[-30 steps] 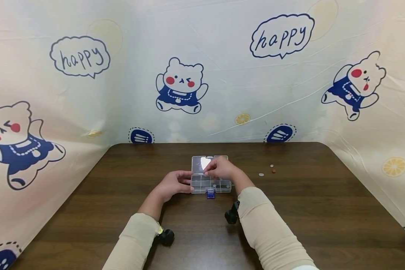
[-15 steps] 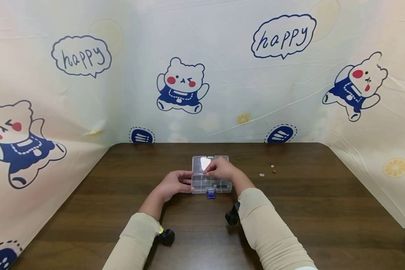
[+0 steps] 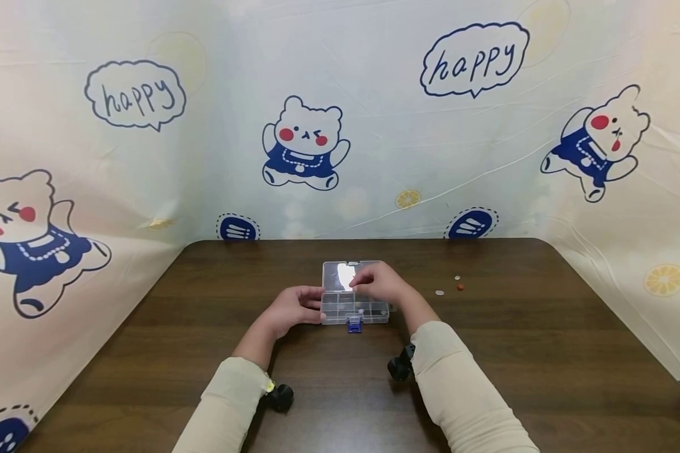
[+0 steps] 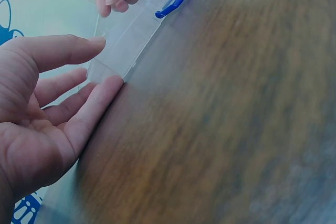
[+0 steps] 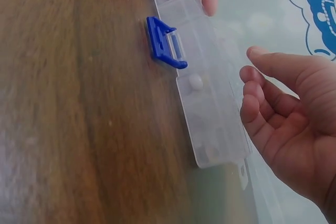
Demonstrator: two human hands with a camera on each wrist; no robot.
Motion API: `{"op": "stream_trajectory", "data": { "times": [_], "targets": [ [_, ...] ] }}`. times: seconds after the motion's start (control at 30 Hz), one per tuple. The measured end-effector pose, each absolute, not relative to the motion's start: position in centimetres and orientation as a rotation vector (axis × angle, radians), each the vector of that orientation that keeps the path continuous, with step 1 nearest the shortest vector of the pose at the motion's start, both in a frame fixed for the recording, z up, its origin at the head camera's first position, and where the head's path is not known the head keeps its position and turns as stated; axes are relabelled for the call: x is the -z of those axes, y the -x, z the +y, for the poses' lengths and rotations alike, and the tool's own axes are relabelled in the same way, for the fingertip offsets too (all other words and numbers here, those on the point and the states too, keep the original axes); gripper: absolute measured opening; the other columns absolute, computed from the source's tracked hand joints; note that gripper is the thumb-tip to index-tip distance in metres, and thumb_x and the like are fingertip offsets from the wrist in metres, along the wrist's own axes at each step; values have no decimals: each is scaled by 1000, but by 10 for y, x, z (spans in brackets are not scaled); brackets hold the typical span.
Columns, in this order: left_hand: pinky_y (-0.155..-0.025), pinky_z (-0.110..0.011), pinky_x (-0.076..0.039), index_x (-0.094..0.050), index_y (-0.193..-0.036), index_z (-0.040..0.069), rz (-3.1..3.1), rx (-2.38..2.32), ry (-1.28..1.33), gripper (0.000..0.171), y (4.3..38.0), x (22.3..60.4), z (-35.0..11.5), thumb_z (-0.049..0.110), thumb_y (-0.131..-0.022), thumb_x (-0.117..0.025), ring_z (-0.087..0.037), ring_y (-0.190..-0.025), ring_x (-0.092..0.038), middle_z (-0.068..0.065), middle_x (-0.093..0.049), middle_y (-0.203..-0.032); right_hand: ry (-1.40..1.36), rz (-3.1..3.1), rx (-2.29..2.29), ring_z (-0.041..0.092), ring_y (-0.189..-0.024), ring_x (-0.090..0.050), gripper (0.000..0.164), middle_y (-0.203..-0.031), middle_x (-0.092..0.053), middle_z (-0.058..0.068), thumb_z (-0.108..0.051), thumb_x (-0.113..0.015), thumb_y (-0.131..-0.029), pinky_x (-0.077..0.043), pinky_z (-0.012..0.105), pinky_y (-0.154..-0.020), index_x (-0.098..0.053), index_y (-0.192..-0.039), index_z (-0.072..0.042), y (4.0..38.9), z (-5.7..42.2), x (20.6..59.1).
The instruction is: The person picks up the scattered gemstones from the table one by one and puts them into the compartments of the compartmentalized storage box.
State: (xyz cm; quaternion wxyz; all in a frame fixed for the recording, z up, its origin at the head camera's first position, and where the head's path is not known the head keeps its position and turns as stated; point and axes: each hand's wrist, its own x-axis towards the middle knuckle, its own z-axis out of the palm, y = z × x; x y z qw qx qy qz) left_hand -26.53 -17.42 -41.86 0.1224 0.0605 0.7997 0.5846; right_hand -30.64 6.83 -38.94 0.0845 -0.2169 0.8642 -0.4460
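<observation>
A clear plastic compartment box (image 3: 337,309) with a blue latch (image 3: 354,325) lies on the table, its lid (image 3: 331,275) swung back. My left hand (image 3: 286,311) holds the box's left end, thumb and fingers at its corners. Above the box's right half hovers my right hand (image 3: 379,282); in the right wrist view its fingers (image 5: 251,103) are loosely curled, thumb apart, nothing visible between them. A small round white piece (image 5: 196,81) sits in one compartment near the latch. Fainter small pieces show at the box's right end, too blurred to name.
Right of the box, two small whitish discs (image 3: 439,292) and a small reddish-brown piece (image 3: 460,287) lie on the dark wooden table (image 3: 521,352). A printed cloth (image 3: 374,157) with bear figures hangs behind the table.
My right hand has shifted slightly right over the box, and its fingertips have moved away from the middle divider. The left hand and the box have stayed in place.
</observation>
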Motion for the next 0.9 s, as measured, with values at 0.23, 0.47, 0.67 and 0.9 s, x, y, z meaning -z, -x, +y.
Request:
{"op": "stream_trajectory", "data": {
  "times": [0.23,0.47,0.67,0.9],
  "targets": [
    [-85,-34,-55,-59,-131,4,2344,-1704,-172,61,265,418,-175,2,-75,-82,-23,-102,-63,-11,-66,-115,609,2576,1432,18,-67,-58,11,-89,-67,3,-8,-70,-90,-55,31,-64,-75,-99,-3,299,76,391],
    [-84,-34,-55,-59,-131,3,2337,-1712,-179,60,264,419,-174,-1,-74,-81,-23,-101,-62,-11,-66,-113,607,2555,1517,19,-74,-59,12,-90,-66,4,-10,-70,-90,-55,31,-67,-75,-100,-5,293,83,394],
    [-82,-33,-55,-59,-131,2,2333,-1723,-180,60,265,419,-174,-3,-75,-80,-24,-101,-62,-12,-66,-112,578,2560,1548,23,-80,-59,13,-93,-65,4,-11,-70,-90,-56,32,-71,-75,-102,-7,289,92,392],
    [-83,-33,-55,-59,-131,2,2344,-1708,-188,60,267,422,-174,-2,-75,-81,-23,-100,-63,-11,-66,-112,580,2607,1533,22,-78,-57,16,-90,-65,4,-12,-71,-90,-54,30,-67,-75,-104,-4,284,99,389]
  ]
}}
